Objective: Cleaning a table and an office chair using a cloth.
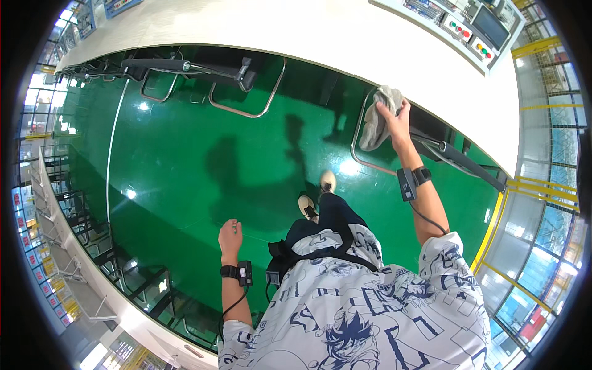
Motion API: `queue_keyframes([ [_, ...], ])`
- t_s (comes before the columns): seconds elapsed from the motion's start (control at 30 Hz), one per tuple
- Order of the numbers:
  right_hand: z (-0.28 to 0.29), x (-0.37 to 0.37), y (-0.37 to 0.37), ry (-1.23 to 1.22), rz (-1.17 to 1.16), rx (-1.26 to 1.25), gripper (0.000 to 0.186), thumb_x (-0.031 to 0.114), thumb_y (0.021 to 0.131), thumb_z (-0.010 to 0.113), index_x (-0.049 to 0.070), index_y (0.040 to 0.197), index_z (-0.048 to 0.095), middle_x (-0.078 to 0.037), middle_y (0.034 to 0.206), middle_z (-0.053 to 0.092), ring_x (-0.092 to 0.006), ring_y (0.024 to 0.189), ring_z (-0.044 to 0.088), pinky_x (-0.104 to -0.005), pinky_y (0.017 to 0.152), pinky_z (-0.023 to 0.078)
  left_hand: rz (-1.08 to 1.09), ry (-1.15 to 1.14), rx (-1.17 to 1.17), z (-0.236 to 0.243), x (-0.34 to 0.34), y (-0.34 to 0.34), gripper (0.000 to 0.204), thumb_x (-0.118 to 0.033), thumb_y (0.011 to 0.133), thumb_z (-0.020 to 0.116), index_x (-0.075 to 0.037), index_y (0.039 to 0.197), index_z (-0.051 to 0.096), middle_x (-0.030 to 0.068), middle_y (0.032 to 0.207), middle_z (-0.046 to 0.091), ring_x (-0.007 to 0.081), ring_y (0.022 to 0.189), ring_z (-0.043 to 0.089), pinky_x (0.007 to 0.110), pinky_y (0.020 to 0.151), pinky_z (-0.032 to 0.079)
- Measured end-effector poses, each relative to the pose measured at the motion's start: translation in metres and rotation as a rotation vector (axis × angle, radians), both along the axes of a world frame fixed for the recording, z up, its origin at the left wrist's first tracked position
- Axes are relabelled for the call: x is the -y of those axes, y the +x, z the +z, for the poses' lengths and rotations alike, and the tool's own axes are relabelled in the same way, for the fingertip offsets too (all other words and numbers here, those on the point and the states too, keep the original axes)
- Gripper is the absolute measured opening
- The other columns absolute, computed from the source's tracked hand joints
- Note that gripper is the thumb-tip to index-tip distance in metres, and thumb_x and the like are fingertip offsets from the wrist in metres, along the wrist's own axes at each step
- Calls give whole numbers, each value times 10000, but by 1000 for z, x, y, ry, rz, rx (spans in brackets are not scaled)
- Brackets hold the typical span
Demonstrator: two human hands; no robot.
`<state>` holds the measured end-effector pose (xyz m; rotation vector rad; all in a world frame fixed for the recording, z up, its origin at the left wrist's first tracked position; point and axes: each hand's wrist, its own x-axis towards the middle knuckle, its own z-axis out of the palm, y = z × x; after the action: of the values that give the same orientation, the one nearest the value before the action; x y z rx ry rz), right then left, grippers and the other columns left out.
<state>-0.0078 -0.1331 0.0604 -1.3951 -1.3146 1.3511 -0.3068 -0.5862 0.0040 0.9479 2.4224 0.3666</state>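
1. Right hand (394,120) is up in the upper right of the frame, arm stretched out, fingers clamped on a grey cloth (377,117).
2. The cloth hangs bunched from that grip, draped down to the left of the hand, right against the top of a black chair (453,154) by the white desk (345,43).
3. A black wrist device (412,180) sits strapped on the right forearm, with a cable running down the arm.
4. Left hand (229,235) hangs low at centre-left, curled into a loose fist, holding nothing and touching nothing.
5. It carries its own black wrist strap (237,272), cable trailing down.
6. Below the hands, glossy green floor (203,166), the person's shadow stretched across it, beige shoes (317,197) at centre.
7. Upper left, another black chair (203,71) on a chrome sled frame is tucked under the desk.
8. Far upper right, a control panel (475,28) with a screen and coloured buttons sits on the desk.
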Motion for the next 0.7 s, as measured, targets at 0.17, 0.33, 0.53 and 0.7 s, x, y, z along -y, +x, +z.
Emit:
queue_keyframes([
  [0.17, -1, -83, -31, 225, 33, 359, 848, 383, 705, 753, -76, 1292, 349, -239, 1264, 430, -303, 1126, 479, -366, 942, 402, 9, -21, 10, 3, -47, -31, 225, -202, 862, 540, -15, 967, 608, 131, 932, 648, 263, 776, 644, 368, 678, 504],
  [0.33, -87, -172, -50, 305, 269, 705, 1072, 533, 655, 728, -41, 1382, 190, -318, 1377, 224, -432, 1284, 264, -452, 1044, 289, -7, -25, -42, 7, -117, -78, 200, -181, 856, 551, -16, 953, 609, 126, 914, 649, 266, 778, 645, 372, 679, 501],
  [0.53, -135, -170, -102, 479, 253, 1132, 956, 492, 743, 641, -32, 1383, 163, -371, 1350, 215, -493, 1253, 238, -499, 1049, 233, -12, 44, -57, 17, -165, -118, 191, -171, 860, 550, -14, 952, 609, 124, 926, 646, 261, 780, 642, 371, 687, 497],
  [0.7, -125, -180, -193, 542, 207, 863, 800, 367, 798, 614, 7, 1383, 203, -331, 1368, 222, -469, 1260, 256, -488, 1055, 244, -119, 11, -19, 6, -201, -170, 199, -177, 866, 547, -14, 967, 602, 132, 944, 640, 258, 798, 637, 375, 709, 488],
])
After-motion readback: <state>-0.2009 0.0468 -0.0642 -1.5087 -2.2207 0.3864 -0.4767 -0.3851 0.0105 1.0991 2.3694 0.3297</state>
